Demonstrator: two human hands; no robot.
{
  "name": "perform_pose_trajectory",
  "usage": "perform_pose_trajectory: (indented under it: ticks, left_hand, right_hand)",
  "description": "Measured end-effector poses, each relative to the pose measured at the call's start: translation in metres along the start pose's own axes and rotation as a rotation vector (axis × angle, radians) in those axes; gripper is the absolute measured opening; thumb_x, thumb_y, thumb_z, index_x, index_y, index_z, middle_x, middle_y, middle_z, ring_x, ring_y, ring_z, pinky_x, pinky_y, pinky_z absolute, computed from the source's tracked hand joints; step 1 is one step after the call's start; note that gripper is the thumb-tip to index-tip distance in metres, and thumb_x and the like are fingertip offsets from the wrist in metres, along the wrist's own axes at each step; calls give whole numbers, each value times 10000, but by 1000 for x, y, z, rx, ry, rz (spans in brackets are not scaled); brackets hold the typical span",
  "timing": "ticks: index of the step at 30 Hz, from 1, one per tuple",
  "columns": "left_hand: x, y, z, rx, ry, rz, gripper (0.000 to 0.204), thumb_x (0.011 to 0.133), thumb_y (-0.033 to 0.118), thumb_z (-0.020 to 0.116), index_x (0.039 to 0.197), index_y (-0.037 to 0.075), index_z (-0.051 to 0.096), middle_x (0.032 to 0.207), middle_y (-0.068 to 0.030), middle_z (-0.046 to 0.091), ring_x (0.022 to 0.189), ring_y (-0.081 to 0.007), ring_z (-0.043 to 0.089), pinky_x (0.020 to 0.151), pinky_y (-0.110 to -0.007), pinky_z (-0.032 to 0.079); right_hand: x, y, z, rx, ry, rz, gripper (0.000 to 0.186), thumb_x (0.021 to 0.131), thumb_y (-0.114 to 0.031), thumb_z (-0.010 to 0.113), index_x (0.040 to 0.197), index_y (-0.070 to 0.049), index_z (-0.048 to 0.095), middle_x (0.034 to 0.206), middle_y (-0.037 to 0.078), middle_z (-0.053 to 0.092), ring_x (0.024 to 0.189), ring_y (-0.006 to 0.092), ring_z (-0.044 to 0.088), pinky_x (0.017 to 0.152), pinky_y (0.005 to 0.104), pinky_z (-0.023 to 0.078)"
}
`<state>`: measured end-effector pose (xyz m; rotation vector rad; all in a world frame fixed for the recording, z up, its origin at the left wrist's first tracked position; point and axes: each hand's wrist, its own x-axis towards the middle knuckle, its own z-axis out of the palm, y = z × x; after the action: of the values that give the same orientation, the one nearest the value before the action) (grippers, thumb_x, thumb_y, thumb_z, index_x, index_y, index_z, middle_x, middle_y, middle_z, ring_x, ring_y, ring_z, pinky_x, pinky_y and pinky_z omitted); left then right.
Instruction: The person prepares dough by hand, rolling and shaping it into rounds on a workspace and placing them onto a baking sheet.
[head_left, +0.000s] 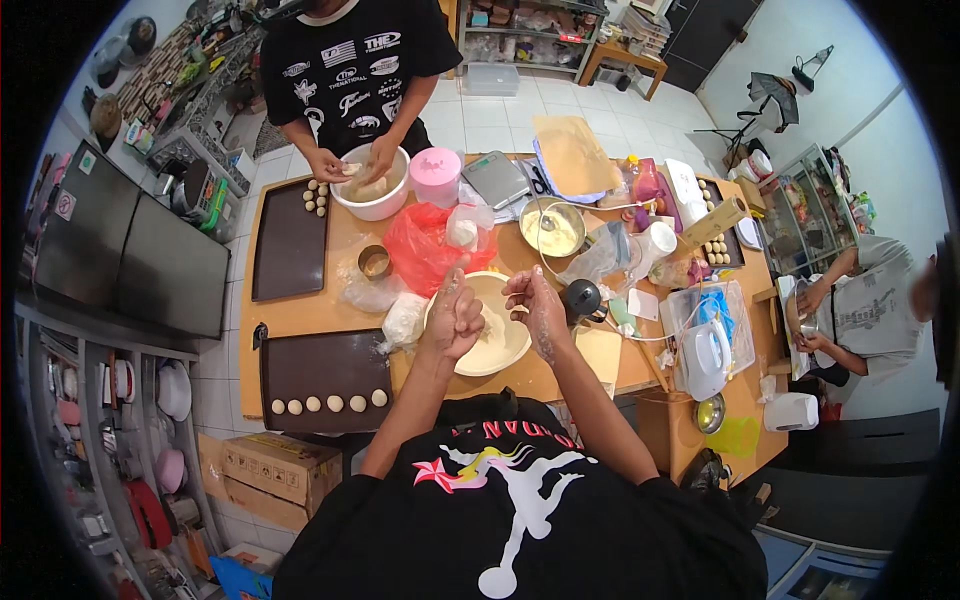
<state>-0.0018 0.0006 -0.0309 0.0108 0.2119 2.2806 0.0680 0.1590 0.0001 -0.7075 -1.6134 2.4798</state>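
Observation:
Both my hands are dusted with flour and held over a pale bowl [513,358] at the table's near edge. My left hand [457,318] has its fingers curled in and its thumb upward; whatever may be inside is hidden. Facing it, my right hand [540,312] is half bent, its fingers apart and no object visible in it. Pale dough or flour [490,335] lies in the bowl. To the left, a dark baking tray [320,368] carries a row of several round dough balls [313,404] along its near side. A floury plastic bag [403,322] rests between tray and bowl.
Across the table a person works dough over a white tub [388,207], beside another tray [290,250]. A red plastic bag [425,250], a metal bowl [553,232], a black-lidded jug [582,298] and a white hand mixer [706,358] crowd the table. Another person stands at right.

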Motion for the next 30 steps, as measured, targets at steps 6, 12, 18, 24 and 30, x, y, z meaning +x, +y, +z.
perform_pose_trajectory:
  ticks: [6,12,18,24,30]
  left_hand:
    - [2,-7,13,69,-82,-47,203,1042,278,439,1139,127,533,696,17,487,464,-92,366,445,-194,279]
    - [3,-13,30,306,253,-28,350,1025,439,402,1106,130,546,665,29,492,529,-81,386,457,-235,288]
    - [14,-6,-30,38,-486,11,388,1034,391,389,805,127,557,669,17,508,584,-117,417,553,-273,338]
    - [8,-29,-8,374,-62,-86,374,1032,368,369,1215,100,554,1258,-122,572,1169,-216,543,1035,-428,423]
    - [7,-21,-2,122,-89,55,662,997,567,326,1485,120,309,1460,-131,408,1333,-290,424,1107,-446,359]
  right_hand:
    - [4,-5,0,-65,-15,-78,445,1045,-476,339,982,-101,569,888,30,608,760,114,547,675,277,443]
    - [4,-18,1,-69,-17,-94,435,1047,-473,335,972,-110,562,888,23,608,767,110,548,689,277,445]
    - [3,-9,14,-161,-34,-140,419,1046,-412,362,984,-62,584,916,49,610,791,140,555,694,294,454]
    - [16,-15,28,-787,-50,-736,424,1055,-348,316,1238,-42,544,1277,140,541,1236,293,465,1041,433,348]
    - [-6,13,55,-903,-364,-838,521,1010,-285,400,1474,-53,364,1553,191,295,1434,383,282,1160,538,171]
